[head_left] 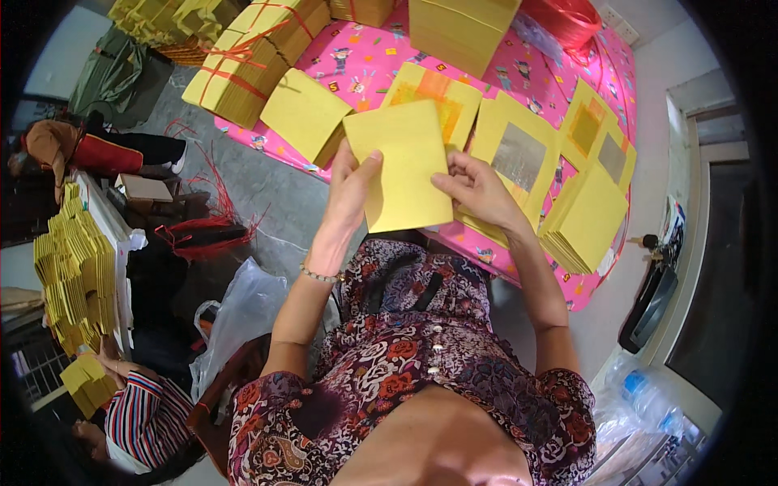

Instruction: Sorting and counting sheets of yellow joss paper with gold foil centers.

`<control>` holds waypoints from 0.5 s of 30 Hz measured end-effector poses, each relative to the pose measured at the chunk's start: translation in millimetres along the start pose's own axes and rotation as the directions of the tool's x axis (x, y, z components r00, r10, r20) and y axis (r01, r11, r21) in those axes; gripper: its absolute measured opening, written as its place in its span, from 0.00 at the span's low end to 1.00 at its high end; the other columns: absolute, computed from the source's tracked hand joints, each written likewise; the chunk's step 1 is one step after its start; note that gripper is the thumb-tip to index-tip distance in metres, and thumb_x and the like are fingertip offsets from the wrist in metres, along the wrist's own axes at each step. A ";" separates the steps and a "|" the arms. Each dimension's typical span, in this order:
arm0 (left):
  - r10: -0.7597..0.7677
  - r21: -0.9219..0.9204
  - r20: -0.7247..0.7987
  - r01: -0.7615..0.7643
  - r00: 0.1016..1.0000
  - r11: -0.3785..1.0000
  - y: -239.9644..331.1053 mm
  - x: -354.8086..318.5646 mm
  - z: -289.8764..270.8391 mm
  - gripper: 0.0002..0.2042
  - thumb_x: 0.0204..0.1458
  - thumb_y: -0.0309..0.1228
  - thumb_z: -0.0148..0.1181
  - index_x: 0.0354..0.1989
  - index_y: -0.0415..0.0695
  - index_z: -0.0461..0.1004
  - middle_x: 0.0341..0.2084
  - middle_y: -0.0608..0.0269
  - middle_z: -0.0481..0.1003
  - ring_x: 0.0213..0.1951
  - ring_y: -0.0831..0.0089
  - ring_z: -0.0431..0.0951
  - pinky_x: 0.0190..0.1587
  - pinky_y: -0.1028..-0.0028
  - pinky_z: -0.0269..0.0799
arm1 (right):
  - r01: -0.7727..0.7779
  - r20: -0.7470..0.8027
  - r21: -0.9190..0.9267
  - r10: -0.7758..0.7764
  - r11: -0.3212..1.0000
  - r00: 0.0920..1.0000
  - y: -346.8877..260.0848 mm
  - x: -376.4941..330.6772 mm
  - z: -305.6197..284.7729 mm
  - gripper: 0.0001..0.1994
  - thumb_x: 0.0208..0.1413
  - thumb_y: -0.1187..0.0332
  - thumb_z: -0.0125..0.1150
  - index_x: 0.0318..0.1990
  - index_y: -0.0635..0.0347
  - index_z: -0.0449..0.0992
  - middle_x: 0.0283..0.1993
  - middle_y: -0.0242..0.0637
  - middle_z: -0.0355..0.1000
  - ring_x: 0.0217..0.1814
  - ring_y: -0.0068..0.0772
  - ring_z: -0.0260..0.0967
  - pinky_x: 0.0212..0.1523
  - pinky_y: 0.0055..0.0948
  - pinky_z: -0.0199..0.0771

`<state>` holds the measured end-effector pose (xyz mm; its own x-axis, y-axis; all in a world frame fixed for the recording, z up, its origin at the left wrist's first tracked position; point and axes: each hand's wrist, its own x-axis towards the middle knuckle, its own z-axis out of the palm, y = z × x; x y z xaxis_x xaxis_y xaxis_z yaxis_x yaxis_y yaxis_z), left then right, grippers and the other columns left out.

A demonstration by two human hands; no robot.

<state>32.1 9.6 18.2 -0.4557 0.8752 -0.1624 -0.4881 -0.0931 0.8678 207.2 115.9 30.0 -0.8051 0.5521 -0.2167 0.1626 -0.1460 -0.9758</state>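
1. Two hands meet over one yellow paper sheet [408, 166] in the head view, held up above the person's lap and in front of the near edge of the bench [369, 57].
2. Left hand [350, 190] grips the sheet's left edge, thumb lying across the face near the middle of that edge and fingers hidden behind it.
3. Right hand [478, 188] pinches the sheet's right edge, fingertips curled onto the front face; both hands are closed on the paper, neither one released.
4. A beaded bracelet [320, 275] sits on the left wrist.
5. Behind the held sheet, a pink patterned cloth covers the bench, and several yellow sheets with gold or silver foil squares [519, 154] lie spread on it, overlapping one another.
6. A plain yellow stack [585, 219] rests at the bench's right near corner, just beside the foil sheets.
7. Another loose stack [306, 113] lies to the left of the held sheet, near bundles tied with red string [243, 69] at the bench's left end.
8. A tall yellow block [460, 28] stands at the far side.
9. At the left rim, another person in a striped sleeve [146, 417] handles yellow papers beside a heap of folded yellow pieces [77, 267].
10. A clear plastic bag [243, 312] lies on the floor by the person's left elbow.
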 end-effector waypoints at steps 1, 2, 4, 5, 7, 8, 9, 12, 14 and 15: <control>0.049 0.017 -0.051 -0.049 0.997 0.999 7.4 -0.2 -2.9 0.17 0.56 0.21 0.47 0.54 0.36 0.58 0.50 0.54 0.69 0.50 0.69 0.71 0.50 0.71 0.68 | -0.147 0.090 -0.107 0.157 0.983 0.984 -7.4 4.6 -2.2 0.11 0.58 0.61 0.54 0.33 0.61 0.69 0.21 0.24 0.64 0.21 0.12 0.61 0.21 0.17 0.60; 0.057 0.018 -0.056 -0.056 0.997 0.998 12.3 0.6 -9.0 0.17 0.56 0.21 0.47 0.54 0.36 0.58 0.50 0.54 0.69 0.50 0.69 0.71 0.50 0.71 0.68 | -0.142 0.097 -0.109 0.153 0.984 0.983 -8.1 14.2 0.7 0.11 0.58 0.61 0.54 0.33 0.61 0.69 0.21 0.24 0.64 0.21 0.12 0.61 0.21 0.17 0.60; 0.082 0.049 -0.153 -0.076 0.985 0.996 21.5 3.6 -23.3 0.17 0.56 0.21 0.47 0.55 0.36 0.58 0.49 0.54 0.70 0.49 0.70 0.72 0.50 0.71 0.68 | 0.022 0.131 -0.207 0.005 0.978 0.991 -8.3 38.6 10.7 0.13 0.58 0.60 0.54 0.31 0.62 0.69 0.19 0.25 0.62 0.18 0.13 0.58 0.19 0.18 0.58; 0.114 0.054 -0.174 -0.106 0.978 0.993 26.1 6.3 -32.4 0.18 0.56 0.22 0.48 0.55 0.36 0.58 0.48 0.55 0.71 0.48 0.70 0.73 0.50 0.72 0.69 | 0.096 0.137 -0.265 -0.062 0.959 0.989 -15.1 50.4 16.8 0.15 0.57 0.58 0.55 0.28 0.62 0.69 0.18 0.26 0.63 0.18 0.14 0.59 0.19 0.20 0.58; 0.170 0.106 -0.210 -0.150 0.963 0.983 34.8 15.2 -53.4 0.17 0.56 0.22 0.48 0.54 0.36 0.59 0.48 0.55 0.71 0.48 0.71 0.73 0.50 0.72 0.69 | 0.147 0.158 -0.288 -0.105 0.946 0.982 -20.4 79.2 28.4 0.14 0.58 0.59 0.54 0.27 0.61 0.69 0.17 0.24 0.61 0.18 0.13 0.57 0.18 0.19 0.56; 0.219 0.157 -0.232 -0.186 0.948 0.970 39.0 20.8 -63.8 0.17 0.56 0.23 0.49 0.54 0.36 0.60 0.48 0.56 0.70 0.48 0.71 0.73 0.50 0.72 0.69 | 0.193 0.168 -0.310 -0.146 0.931 0.975 -23.0 93.7 32.9 0.14 0.58 0.60 0.54 0.26 0.60 0.69 0.17 0.22 0.59 0.17 0.12 0.56 0.17 0.18 0.54; 0.268 0.203 -0.228 -0.224 0.936 0.953 43.1 28.3 -74.8 0.16 0.55 0.24 0.50 0.52 0.36 0.61 0.47 0.56 0.71 0.47 0.71 0.73 0.49 0.73 0.68 | 0.190 0.179 -0.300 -0.140 0.935 0.974 -23.5 110.0 36.1 0.14 0.58 0.59 0.55 0.26 0.60 0.71 0.17 0.22 0.60 0.18 0.12 0.56 0.18 0.18 0.54; 0.311 0.382 -0.277 -0.192 0.909 0.904 51.2 49.4 -105.0 0.17 0.55 0.24 0.52 0.52 0.35 0.61 0.47 0.56 0.71 0.46 0.71 0.73 0.48 0.72 0.68 | 0.199 0.190 -0.351 -0.138 0.915 0.972 -26.6 156.4 45.7 0.15 0.55 0.57 0.57 0.27 0.61 0.73 0.18 0.23 0.63 0.18 0.13 0.58 0.19 0.19 0.57; 0.354 0.405 -0.276 -0.226 0.894 0.886 48.4 64.8 -124.9 0.17 0.54 0.25 0.53 0.51 0.33 0.62 0.45 0.56 0.72 0.44 0.71 0.73 0.47 0.72 0.68 | 0.214 0.195 -0.410 -0.143 0.887 0.970 -26.2 184.7 50.9 0.16 0.54 0.55 0.59 0.27 0.61 0.74 0.18 0.24 0.65 0.19 0.14 0.59 0.20 0.20 0.59; 0.354 0.437 -0.301 -0.202 0.885 0.876 47.4 70.9 -130.2 0.17 0.54 0.26 0.54 0.50 0.33 0.62 0.44 0.55 0.72 0.44 0.71 0.73 0.47 0.71 0.68 | 0.254 0.172 -0.496 -0.193 0.830 0.966 -25.4 196.2 51.6 0.17 0.52 0.53 0.60 0.27 0.61 0.75 0.19 0.26 0.66 0.20 0.16 0.61 0.22 0.22 0.61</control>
<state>-120.2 5.5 -13.3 -0.8005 0.5989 0.0222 -0.0104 -0.0509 0.9987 15.6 185.5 13.7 -0.9074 0.4199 -0.0167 0.2134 0.4262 -0.8791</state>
